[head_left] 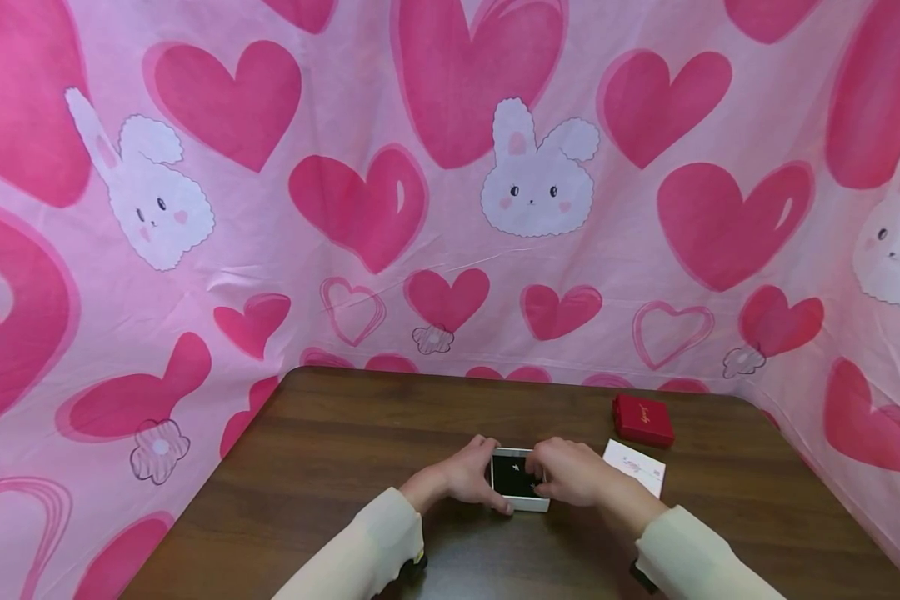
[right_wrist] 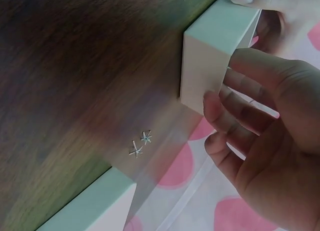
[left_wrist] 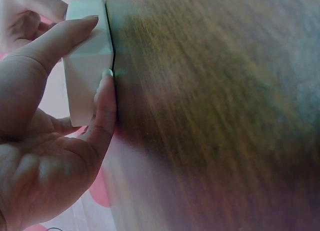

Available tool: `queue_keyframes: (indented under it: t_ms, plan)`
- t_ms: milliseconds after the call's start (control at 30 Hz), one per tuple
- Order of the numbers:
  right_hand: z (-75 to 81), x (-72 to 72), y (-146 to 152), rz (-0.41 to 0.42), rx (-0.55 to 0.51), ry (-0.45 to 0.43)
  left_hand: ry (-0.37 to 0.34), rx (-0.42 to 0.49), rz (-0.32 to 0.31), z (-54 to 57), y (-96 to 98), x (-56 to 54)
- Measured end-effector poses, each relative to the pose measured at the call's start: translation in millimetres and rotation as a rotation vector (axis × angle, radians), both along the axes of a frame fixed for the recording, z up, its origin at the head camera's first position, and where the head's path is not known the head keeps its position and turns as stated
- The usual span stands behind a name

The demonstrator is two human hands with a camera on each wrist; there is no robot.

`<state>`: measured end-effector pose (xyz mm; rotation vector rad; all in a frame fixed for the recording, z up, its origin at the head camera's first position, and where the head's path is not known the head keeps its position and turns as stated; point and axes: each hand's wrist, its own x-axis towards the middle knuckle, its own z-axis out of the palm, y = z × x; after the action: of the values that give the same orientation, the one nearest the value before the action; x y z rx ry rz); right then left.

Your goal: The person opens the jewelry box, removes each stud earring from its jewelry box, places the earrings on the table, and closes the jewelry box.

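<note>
An opened white box point(head_left: 530, 504) with a black insert point(head_left: 508, 479) sits on the table, two small star shapes showing on the insert. My left hand point(head_left: 468, 473) grips its left end, thumb along the near wall and fingers round the end, as the left wrist view also shows. At the right end, my right hand point(head_left: 570, 472) has curled fingers reaching over the rim into the box. Its thumb and forefinger tips are hidden there, so what they touch cannot be made out. Two star-shaped earrings point(right_wrist: 140, 144) lie on the wood beside the box in the right wrist view.
A white lid or flat white box point(head_left: 636, 468) with pink lettering lies right of the hands, partly behind the right forearm. Beyond it is a red box point(head_left: 643, 420) with gold writing. A pink heart-and-bunny cloth point(head_left: 495, 250) hangs round the brown wooden table point(head_left: 330, 450).
</note>
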<state>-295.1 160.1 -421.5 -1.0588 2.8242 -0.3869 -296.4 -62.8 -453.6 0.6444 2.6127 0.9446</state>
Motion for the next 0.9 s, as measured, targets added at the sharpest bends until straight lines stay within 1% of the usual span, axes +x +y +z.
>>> queue_keyframes:
  t_ms: [233, 433, 700, 900]
  plan:
    - [0.9, 0.7, -5.7, -0.011, 0.027, -0.001, -0.013, 0.010, -0.001, 1.2, 0.5, 0.5]
    - [2.8, 1.3, -7.2, 0.003, 0.017, -0.004, -0.016, 0.008, 0.000, 1.3, 0.7, 0.7]
    - [4.6, 2.6, -8.5, 0.028, 0.003, 0.019, -0.018, 0.002, 0.004, 2.3, 0.3, 0.2]
    - [3.7, 1.7, -11.0, 0.028, 0.030, 0.043, -0.020, 0.003, 0.004, 1.5, 0.2, -0.2]
